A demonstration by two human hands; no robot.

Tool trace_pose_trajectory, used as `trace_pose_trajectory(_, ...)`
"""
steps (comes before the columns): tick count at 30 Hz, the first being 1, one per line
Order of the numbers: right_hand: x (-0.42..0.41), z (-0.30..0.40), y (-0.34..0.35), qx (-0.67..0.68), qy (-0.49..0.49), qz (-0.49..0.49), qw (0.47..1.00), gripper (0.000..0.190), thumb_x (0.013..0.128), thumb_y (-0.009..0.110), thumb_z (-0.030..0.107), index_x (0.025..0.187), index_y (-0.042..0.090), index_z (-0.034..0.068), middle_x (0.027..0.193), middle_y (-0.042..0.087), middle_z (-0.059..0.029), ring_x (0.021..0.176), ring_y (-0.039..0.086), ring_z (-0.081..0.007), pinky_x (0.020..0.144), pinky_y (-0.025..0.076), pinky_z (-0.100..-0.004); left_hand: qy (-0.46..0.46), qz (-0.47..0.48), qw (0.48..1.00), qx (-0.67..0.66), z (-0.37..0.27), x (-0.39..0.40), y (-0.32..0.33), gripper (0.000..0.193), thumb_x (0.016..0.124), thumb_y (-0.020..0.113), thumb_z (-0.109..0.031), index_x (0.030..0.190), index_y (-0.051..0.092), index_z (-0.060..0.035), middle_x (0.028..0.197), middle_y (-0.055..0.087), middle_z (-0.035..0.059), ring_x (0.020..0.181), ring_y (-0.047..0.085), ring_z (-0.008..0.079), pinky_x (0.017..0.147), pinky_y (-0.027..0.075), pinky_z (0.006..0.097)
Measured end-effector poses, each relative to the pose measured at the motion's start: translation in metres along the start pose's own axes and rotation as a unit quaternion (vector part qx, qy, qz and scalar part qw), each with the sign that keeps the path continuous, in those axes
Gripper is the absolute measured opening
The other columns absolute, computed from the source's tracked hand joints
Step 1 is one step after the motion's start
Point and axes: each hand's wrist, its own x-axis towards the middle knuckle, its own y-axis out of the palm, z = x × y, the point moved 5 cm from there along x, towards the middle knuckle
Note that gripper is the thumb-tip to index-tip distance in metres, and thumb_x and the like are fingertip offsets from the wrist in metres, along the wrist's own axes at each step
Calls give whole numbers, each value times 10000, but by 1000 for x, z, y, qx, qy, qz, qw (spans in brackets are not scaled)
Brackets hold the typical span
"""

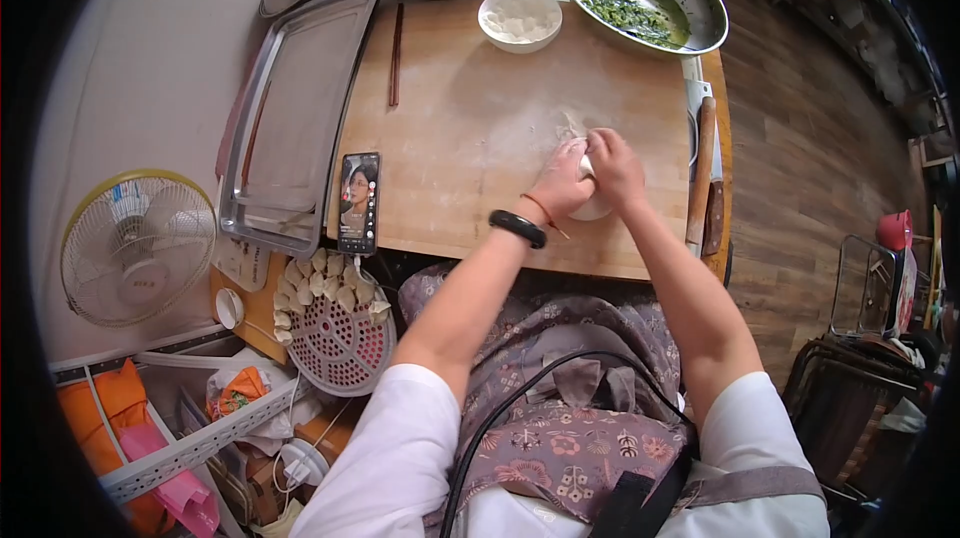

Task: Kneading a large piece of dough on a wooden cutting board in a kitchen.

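Observation:
Both my hands meet over a pale piece of dough (592, 209) near the front right of the floured wooden board (450, 163). My left hand (564, 182), with a black bangle and a red cord at the wrist, grips the dough from the left. Against its right side my right hand (617, 169) has its fingers curled around the top. Much of the dough is hidden under the hands, and its exact shape cannot be told. Loose flour and dough scraps (568, 122) lie just beyond the fingertips.
A white bowl (520, 43) of white pieces and a steel bowl (705, 20) of green filling stand behind. Left are chopsticks (396, 58), a phone (359, 204), a metal tray (244, 200) and dumplings on a perforated steamer plate (341, 358). A rolling pin (702, 170) and knife (715, 215) lie right.

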Motion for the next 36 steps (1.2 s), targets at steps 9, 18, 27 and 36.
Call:
trace_pose_trajectory(9, -45, 24, 5, -98, -121, -86, 984, 264, 910, 404, 275, 958, 588, 92, 882, 563, -136, 828, 518, -327, 721, 434, -400, 11, 17, 1000, -3, -9, -33, -5, 499, 696, 545, -11, 1186, 455, 12, 1174, 492, 218, 1132, 445, 357, 961, 370, 386)
trace_pose_trajectory(18, -29, -15, 1, 221, 159, 47, 961, 287, 900, 431, 320, 957, 598, 93, 846, 584, -163, 746, 556, -285, 690, 443, -366, 24, 178, 969, -168, -26, -33, -7, 619, 725, 567, -103, 1300, 366, 12, 1213, 479, 226, 1196, 413, 320, 1003, 314, 350)
trace_pose_trajectory(27, 2, 23, 8, -116, -48, 15, 992, 305, 921, 405, 323, 959, 577, 74, 865, 561, -129, 830, 535, -334, 740, 440, -385, 3, -79, 994, 70, 4, -1, 1, 494, 704, 513, -37, 1189, 448, 23, 1185, 484, 240, 1156, 405, 396, 1011, 325, 396)
trace_pose_trajectory(36, -53, 33, 6, -84, -126, -71, 986, 240, 887, 468, 282, 977, 598, 102, 833, 527, -143, 805, 522, -321, 737, 427, -408, -11, 111, 984, -142, -21, -42, -8, 534, 743, 526, -29, 1261, 406, 8, 1242, 470, 202, 1195, 422, 312, 992, 345, 357)
